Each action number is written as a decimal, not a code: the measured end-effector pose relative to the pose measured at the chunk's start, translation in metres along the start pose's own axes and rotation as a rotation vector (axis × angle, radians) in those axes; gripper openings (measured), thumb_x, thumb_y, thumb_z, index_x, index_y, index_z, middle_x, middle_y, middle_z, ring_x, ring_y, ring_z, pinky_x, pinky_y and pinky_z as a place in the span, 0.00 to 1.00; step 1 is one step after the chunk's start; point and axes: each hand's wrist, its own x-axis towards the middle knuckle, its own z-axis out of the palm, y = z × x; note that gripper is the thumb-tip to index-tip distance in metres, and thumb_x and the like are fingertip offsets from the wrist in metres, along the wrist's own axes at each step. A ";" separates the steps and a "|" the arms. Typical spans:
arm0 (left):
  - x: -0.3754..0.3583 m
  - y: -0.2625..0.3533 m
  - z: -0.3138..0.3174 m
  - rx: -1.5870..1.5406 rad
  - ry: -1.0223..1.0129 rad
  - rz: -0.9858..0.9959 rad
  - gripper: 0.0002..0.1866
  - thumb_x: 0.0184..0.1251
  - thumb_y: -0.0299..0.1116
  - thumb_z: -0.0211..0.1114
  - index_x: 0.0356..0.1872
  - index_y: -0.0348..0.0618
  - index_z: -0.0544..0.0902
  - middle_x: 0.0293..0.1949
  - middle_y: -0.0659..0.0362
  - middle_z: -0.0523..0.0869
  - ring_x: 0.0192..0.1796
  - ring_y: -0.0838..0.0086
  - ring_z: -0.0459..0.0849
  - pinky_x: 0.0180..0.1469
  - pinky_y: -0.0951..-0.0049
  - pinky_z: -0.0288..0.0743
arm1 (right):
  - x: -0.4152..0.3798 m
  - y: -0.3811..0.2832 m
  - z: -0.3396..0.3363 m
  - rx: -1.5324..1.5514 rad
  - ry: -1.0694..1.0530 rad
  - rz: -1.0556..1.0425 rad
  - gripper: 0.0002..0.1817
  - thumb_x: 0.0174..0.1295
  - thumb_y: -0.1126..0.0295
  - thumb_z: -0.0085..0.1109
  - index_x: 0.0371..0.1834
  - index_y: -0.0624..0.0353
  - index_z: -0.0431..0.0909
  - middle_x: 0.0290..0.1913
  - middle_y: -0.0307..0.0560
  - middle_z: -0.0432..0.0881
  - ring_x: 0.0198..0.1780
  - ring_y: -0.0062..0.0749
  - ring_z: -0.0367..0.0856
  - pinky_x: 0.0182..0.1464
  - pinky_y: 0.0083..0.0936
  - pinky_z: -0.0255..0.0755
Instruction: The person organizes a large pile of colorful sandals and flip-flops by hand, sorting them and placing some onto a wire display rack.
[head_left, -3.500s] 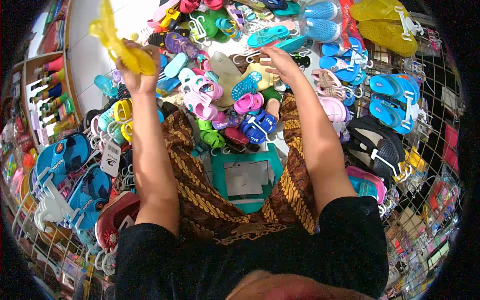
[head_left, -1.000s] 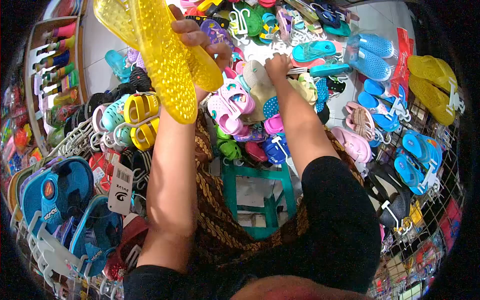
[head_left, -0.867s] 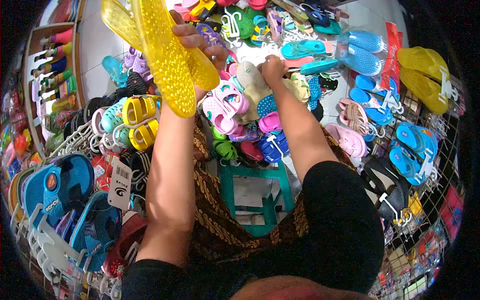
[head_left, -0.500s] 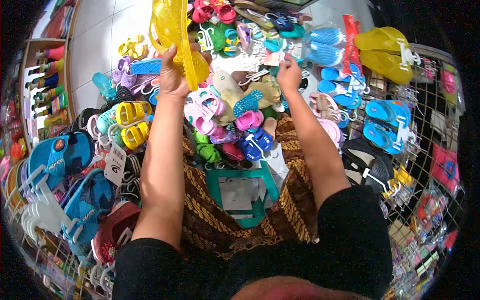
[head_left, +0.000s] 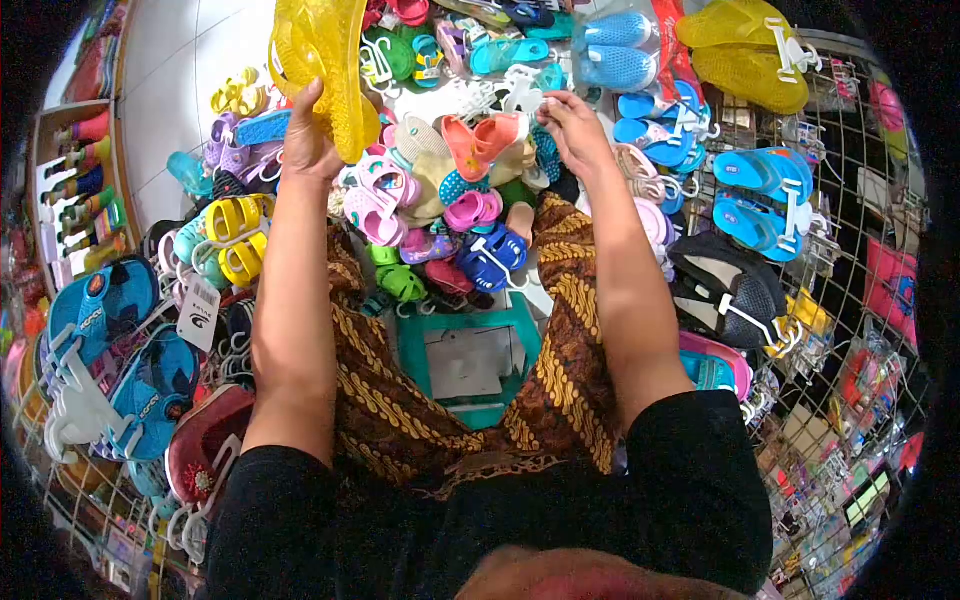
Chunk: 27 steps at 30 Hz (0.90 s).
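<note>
Yellow see-through sandals are held up by my left hand at the upper left, the fingers mostly behind them. My right hand is raised at the upper middle, fingers apart, beside a white hanger; I see nothing held in it. A coral pair of small shoes lies on the pile between the two hands. Below and around it are pink and white clogs, pink clogs and blue sandals on a hanger.
A green stool frame stands between my knees. Wire racks with packets flank the right side. Blue sandals hang at the left, near a wooden shelf. Yellow sandals and blue pairs sit at the right.
The coral shoes now lie on the pile, where they were not before. My right hand's fingers have opened from a pinch. The view has shifted slightly; my left hand still holds the yellow sandals.
</note>
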 end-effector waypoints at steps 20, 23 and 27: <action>-0.002 0.001 0.000 0.024 0.084 0.027 0.26 0.57 0.42 0.68 0.53 0.40 0.75 0.42 0.55 0.83 0.43 0.65 0.83 0.49 0.62 0.78 | 0.017 0.011 -0.003 0.494 -0.120 0.418 0.22 0.57 0.63 0.62 0.12 0.43 0.59 0.11 0.32 0.58 0.13 0.25 0.59 0.17 0.25 0.57; -0.003 0.004 -0.004 0.008 0.086 0.032 0.26 0.56 0.42 0.68 0.53 0.40 0.74 0.42 0.55 0.83 0.43 0.64 0.83 0.49 0.62 0.78 | 0.004 -0.001 0.021 0.597 -0.058 0.507 0.21 0.58 0.63 0.60 0.12 0.44 0.59 0.11 0.32 0.58 0.13 0.24 0.59 0.17 0.24 0.57; -0.003 0.006 -0.006 0.034 0.093 0.054 0.26 0.56 0.42 0.68 0.52 0.40 0.74 0.42 0.55 0.83 0.43 0.64 0.82 0.49 0.63 0.78 | 0.004 -0.002 0.025 0.355 0.038 0.507 0.21 0.59 0.63 0.59 0.12 0.45 0.59 0.13 0.32 0.61 0.13 0.24 0.62 0.18 0.24 0.61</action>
